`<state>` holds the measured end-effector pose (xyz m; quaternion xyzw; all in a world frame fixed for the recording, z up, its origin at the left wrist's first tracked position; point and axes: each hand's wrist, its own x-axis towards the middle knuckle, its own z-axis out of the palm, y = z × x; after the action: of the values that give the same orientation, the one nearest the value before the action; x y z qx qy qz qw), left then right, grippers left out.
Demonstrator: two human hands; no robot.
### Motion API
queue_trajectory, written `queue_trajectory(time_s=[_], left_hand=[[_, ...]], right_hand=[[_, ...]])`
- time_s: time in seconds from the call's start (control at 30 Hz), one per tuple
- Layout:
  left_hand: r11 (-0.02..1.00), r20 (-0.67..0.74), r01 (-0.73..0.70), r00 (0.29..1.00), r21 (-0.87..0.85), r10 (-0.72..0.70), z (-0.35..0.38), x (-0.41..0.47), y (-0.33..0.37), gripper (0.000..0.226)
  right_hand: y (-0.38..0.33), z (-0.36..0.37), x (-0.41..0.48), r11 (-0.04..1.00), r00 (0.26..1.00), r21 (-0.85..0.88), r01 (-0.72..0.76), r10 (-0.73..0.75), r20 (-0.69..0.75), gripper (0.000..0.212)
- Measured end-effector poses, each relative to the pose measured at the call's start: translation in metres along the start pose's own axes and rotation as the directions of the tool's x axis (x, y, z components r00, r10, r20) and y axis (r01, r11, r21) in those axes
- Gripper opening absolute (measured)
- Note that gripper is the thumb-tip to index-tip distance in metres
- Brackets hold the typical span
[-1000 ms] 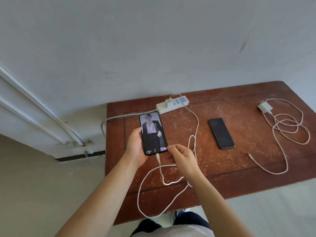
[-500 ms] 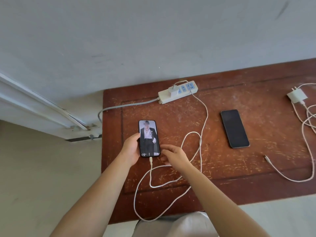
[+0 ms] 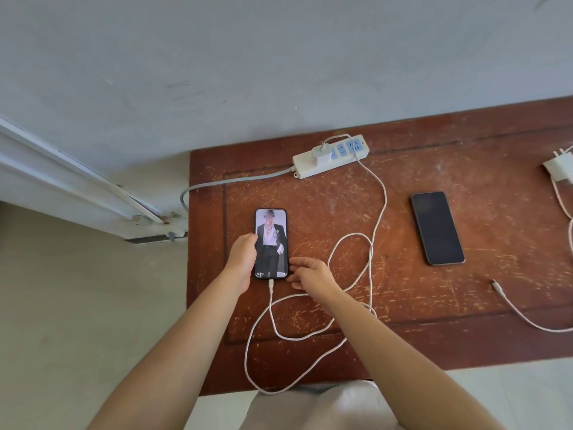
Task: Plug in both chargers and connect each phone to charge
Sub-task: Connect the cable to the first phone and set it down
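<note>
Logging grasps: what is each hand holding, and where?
The left hand grips the lit phone by its left edge. The right hand is open beside the phone's lower right corner, holding nothing.

Lit black phone (image 3: 271,243) lies flat, white cable (image 3: 376,212) plugged in from white charger (image 3: 322,149); dark-screened black phone (image 3: 437,228) lies unplugged beside a second white charger (image 3: 559,169)
</note>
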<state>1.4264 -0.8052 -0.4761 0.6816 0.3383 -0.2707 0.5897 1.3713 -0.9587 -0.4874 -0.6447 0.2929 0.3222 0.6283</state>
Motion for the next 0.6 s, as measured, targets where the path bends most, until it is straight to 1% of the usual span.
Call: queue_trajectory(time_s=[0.1, 0.27, 0.43, 0.53, 0.6], left_hand=[[0.999, 0.023, -0.018, 1.000, 0.042, 0.017, -0.002, -0.004, -0.004, 0.041], [0.997, 0.055, -0.058, 0.997, 0.059, 0.055, -0.001, -0.010, -0.011, 0.045], [0.991, 0.091, -0.090, 0.993, 0.102, 0.081, -0.002, -0.016, -0.020, 0.049], [0.979, 0.085, -0.133, 0.989, 0.153, 0.121, -0.008, -0.022, -0.025, 0.044], [0.975, 0.060, -0.131, 0.991, 0.178, 0.122, -0.013, -0.026, -0.025, 0.051]], right_hand=[[0.001, 0.001, 0.001, 0.999, 1.000, -0.032, 0.020, -0.020, -0.005, 0.043], [0.001, 0.000, 0.000, 0.995, 0.999, -0.094, 0.044, -0.046, -0.020, 0.046], [0.003, -0.002, -0.001, 0.991, 0.997, -0.115, 0.062, -0.067, -0.034, 0.046], [0.004, -0.004, -0.002, 0.992, 0.997, -0.104, 0.068, -0.071, -0.029, 0.046], [0.002, -0.006, -0.005, 0.991, 0.996, -0.111, 0.076, -0.080, -0.031, 0.047]])
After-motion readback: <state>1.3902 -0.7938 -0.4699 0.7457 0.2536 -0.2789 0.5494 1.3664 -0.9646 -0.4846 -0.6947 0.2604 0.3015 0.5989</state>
